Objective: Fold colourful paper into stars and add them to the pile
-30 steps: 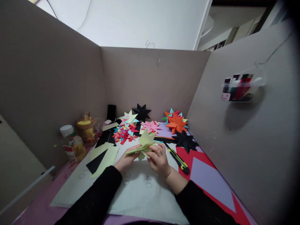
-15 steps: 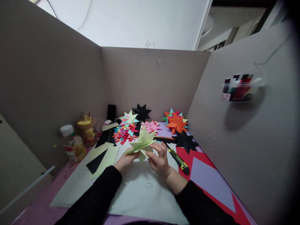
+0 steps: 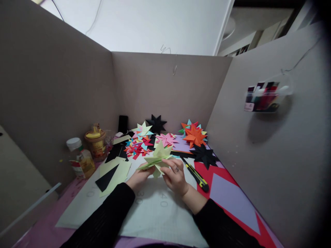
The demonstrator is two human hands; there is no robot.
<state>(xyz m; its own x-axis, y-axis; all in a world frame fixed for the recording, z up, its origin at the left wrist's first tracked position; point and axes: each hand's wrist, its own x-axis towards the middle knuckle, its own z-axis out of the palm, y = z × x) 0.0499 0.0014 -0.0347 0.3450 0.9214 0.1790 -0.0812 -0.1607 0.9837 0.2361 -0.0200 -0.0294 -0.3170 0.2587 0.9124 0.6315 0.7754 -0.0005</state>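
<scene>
Paper star: the pale yellow-green folded star (image 3: 158,159) sits between my two hands, lifted just above the white cutting mat (image 3: 155,210) at the middle of the worktop (image 3: 41,230).

Weight: I judge it very light, only folded sheets.

Stiffness: the points look crisp and flat, but the paper should bend or crease under any hard pinch.

Fragility: the tips are the weak part; I think a squeeze there would crumple them, and the layered pieces could slide apart.

Surface: matte paper, dry, not slippery as far as I can tell.

Where to hold: near the centre and along the folded edges, not at the points.

Left grip: my left hand (image 3: 141,177) is closed lightly on the star's lower left edge, fingers beneath it, thumb on top.

Right grip: my right hand (image 3: 176,177) pinches the right side near the centre, fingers curled over the paper, not spread wide.

Contact: both hands touch the star only; neither rests on the mat.

Nearby: a yellow and black utility knife (image 3: 196,174) lies just beside my right hand, yellow and black paper pieces (image 3: 113,172) lie near my left, and a heap of coloured scraps (image 3: 137,147) lies beyond the star.
</scene>
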